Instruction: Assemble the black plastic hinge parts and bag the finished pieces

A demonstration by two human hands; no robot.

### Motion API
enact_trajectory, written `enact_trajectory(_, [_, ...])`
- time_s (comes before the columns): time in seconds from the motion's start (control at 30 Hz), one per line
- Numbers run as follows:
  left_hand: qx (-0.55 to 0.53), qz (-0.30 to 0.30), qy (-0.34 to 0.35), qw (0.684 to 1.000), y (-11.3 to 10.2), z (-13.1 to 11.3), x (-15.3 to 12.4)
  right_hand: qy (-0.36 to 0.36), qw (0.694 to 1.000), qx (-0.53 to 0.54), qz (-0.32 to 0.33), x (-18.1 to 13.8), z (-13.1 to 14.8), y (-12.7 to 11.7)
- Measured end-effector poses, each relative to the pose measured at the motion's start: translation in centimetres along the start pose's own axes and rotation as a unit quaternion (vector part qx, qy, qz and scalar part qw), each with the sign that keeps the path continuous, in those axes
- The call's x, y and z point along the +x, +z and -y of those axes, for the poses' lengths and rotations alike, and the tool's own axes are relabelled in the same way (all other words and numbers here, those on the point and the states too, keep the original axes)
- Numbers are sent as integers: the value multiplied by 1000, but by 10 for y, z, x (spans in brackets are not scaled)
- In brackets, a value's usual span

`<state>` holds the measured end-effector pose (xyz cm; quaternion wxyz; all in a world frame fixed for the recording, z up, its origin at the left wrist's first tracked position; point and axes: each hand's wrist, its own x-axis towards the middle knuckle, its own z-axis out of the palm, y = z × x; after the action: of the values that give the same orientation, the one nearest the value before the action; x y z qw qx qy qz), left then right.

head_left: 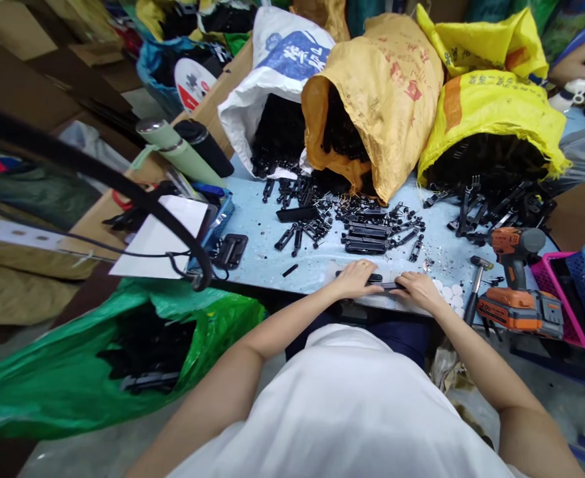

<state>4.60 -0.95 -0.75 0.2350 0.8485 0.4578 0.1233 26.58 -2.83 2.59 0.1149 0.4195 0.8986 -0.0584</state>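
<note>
At the front edge of the blue worktable [267, 262], my left hand [356, 279] and my right hand [418, 291] grip the two ends of a slim dark bar-shaped part [390, 286]. The fingers of both hands are closed on it. Another black piece [374, 277] lies against my left fingers; I cannot tell whether it is joined to the bar. Just beyond my hands is a stack of black bar-shaped parts [366, 239], with small loose pieces and screws around it. White round discs [451, 292] lie to the right of my right hand.
An orange cordless drill [514, 285] and a hammer [476, 285] stand at right, near a pink basket [556, 299]. Open white [242, 119], orange [392, 86] and yellow [501, 99] sacks spill black parts at the back. A green bag [73, 358] hangs front left. A black cable [123, 189] crosses left.
</note>
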Motion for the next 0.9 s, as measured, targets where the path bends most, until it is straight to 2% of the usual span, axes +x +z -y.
enact_trajectory(0.07, [12, -92, -126, 988, -15, 17, 2, -4, 999, 14, -48, -7, -8, 11])
enact_trajectory(0.13, [51, -154, -286, 944, -30, 38, -1, 2, 996, 31, -83, -16, -13, 21])
enact_trajectory(0.17, [70, -157, -337, 926, -35, 48, -4, 7, 995, 41, -92, -18, -15, 24])
enact_trajectory(0.23, [91, -131, -370, 915, -39, 64, -11, 23, 992, 63, -104, -19, -20, 28])
enact_trajectory(0.3, [90, -106, -352, 926, -38, 72, -18, 59, 988, 80, -121, -9, -28, 25])
enact_trajectory(0.37, [84, -110, -328, 934, -33, 72, -23, 115, 980, 86, -140, 10, -41, 17])
enact_trajectory(0.5, [39, -198, -257, 945, -23, 63, -32, 226, 963, 67, -133, 69, -72, -11])
enact_trajectory(0.63, [6, -258, -152, 954, -14, 49, -41, 294, 954, -5, -67, 124, -95, -36])
enact_trajectory(0.77, [19, -225, -94, 970, -8, 35, -46, 297, 955, -9, -17, 148, -106, -42])
enact_trajectory(0.9, [52, -155, -66, 984, -8, 25, -44, 281, 960, -8, -17, 143, -105, -41])
